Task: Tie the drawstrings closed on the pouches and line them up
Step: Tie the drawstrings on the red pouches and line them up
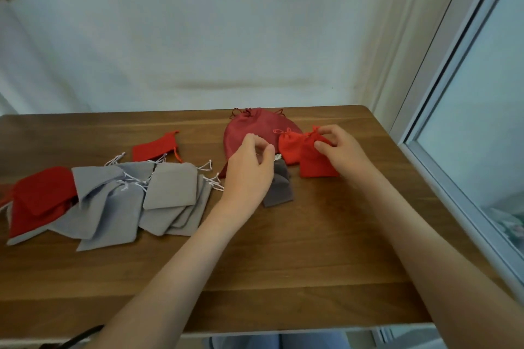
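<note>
A wooden tabletop [283, 263] carries the work, set against a pale wall, with a window frame [453, 133] out beyond the right hand. Well to the left of the left hand lies a loose heap of grey and red pouches [113, 198], flat and overlapping, their white cords trailing. A lone red pouch [154, 147] lies just behind the heap. A large dark red pouch [255, 125], its neck gathered, lies behind both hands. The left hand [249, 170] hovers with fingers curled toward the thumb over a dark grey pouch [279, 187]; whether it pinches a cord cannot be told. The right hand [344, 150] grips a small red pouch [314, 164] near its neck. A second small red pouch [289, 144], cinched, lies touching it, between the hands.
</note>
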A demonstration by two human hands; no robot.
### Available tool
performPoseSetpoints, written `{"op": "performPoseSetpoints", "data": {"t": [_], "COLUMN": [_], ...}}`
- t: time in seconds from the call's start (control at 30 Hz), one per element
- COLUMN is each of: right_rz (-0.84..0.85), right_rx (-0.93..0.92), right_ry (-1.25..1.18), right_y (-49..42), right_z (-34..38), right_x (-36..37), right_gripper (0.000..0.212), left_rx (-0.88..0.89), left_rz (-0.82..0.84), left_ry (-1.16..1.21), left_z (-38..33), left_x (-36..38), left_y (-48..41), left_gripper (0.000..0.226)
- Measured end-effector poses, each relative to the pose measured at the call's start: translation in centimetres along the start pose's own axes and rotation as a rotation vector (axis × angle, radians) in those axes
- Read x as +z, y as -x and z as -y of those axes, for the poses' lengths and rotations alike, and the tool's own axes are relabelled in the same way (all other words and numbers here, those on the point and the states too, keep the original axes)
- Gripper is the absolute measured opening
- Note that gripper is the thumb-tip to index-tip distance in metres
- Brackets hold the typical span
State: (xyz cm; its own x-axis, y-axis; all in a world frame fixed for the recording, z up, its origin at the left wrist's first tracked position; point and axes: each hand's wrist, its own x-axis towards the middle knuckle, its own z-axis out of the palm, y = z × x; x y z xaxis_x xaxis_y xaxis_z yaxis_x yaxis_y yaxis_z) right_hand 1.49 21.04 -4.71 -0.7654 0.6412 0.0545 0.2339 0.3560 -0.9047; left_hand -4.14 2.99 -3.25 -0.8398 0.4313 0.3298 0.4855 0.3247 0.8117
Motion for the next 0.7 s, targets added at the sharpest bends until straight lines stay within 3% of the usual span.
{"op": "performPoseSetpoints", "data": {"t": [0.2, 0.33, 0.57, 0.7], "right_rz": [0.028, -0.013, -0.174, -0.122], "right_rx": [-0.125, -0.089, -0.203, -0.375], "right_ry": [0.204, 0.371, 0.361, 0.351], "right_y": [-1.1, -1.3, -0.1, 1.5], "right_z": [-1.0, -1.2, 1.0, 3.9], "right_x": [2.0, 2.3, 3.3, 5.7], "right_gripper": [0.027, 0.03, 0.032, 0.031], "left_rx": [0.035, 0.035, 0.031, 0.014], "left_rz": [-0.034, -0.051, 0.035, 0.023], "left_ry": [-0.051, -0.086, -0.232, -0.284], "left_z": [0.7, 1.6, 3.7, 4.9], "left_x": [0.5, -0.4, -2.5, -4.7], "left_y": [-0.6, -0.9, -0.9, -0.4], "left_gripper": [0.007, 0.007, 0.011, 0.015]}}
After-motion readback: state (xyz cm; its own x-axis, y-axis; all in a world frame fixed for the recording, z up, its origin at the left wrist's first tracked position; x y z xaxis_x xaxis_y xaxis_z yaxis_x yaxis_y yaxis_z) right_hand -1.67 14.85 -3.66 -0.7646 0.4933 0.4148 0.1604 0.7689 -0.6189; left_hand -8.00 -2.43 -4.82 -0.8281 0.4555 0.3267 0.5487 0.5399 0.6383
